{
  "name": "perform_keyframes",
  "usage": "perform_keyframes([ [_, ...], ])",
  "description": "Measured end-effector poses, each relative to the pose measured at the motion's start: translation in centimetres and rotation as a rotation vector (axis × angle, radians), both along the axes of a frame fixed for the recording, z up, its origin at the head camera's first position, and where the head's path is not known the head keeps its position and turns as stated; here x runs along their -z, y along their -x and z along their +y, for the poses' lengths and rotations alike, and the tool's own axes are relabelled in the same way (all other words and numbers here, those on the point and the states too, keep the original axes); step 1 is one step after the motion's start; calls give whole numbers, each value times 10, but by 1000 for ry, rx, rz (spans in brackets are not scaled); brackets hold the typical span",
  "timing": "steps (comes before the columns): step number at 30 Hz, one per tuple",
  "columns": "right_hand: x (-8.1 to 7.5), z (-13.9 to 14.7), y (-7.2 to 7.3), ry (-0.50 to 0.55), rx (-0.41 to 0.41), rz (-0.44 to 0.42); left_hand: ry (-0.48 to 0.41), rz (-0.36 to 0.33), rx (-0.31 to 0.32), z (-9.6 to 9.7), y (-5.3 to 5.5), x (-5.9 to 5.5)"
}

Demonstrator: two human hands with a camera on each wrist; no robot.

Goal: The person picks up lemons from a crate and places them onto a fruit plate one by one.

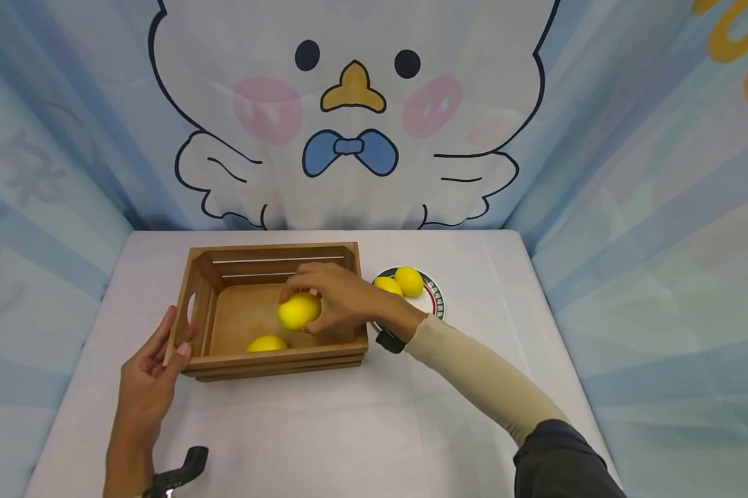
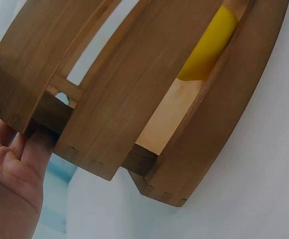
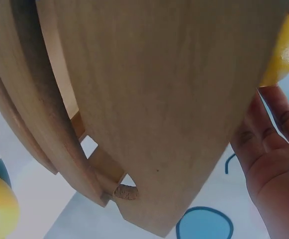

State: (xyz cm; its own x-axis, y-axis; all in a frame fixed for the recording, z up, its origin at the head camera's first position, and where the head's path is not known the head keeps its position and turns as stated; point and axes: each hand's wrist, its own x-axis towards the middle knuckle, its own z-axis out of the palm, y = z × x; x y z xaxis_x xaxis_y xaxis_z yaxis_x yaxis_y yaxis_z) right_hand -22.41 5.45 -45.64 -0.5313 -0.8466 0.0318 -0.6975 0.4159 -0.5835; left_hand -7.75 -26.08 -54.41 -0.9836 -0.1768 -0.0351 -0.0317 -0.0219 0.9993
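Observation:
My right hand [image 1: 333, 294] reaches over the wooden crate [image 1: 274, 361] and pinches a lemon [image 1: 298, 311] between thumb and fingers. That lemon shows partly at the edge of the right wrist view. Lower in the crate lies another lemon [image 1: 267, 344], half hidden by the front wall and seen as a yellow patch [image 2: 211, 47] through the slats in the left wrist view. My left hand [image 1: 146, 380] grips the crate's left end by the handle hole, its thumb near the front corner. Behind my right wrist, two lemons [image 1: 408, 282] rest on a plate [image 1: 437, 297].
The crate stands on a white-covered table [image 1: 324, 436], toward its back left. A printed curtain [image 1: 349, 194] with a cartoon bird hangs right behind the table, and more curtain [image 1: 648, 277] flanks it on the sides.

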Motion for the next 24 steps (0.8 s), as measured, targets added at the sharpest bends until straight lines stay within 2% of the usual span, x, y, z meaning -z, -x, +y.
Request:
perform_keyframes([
  [12,-3,7,-8,55,53,-71,-4,9,8,0,-1,-1],
  [24,-1,18,-10,161,109,-136,-33,9,2,1,-1,-2],
])
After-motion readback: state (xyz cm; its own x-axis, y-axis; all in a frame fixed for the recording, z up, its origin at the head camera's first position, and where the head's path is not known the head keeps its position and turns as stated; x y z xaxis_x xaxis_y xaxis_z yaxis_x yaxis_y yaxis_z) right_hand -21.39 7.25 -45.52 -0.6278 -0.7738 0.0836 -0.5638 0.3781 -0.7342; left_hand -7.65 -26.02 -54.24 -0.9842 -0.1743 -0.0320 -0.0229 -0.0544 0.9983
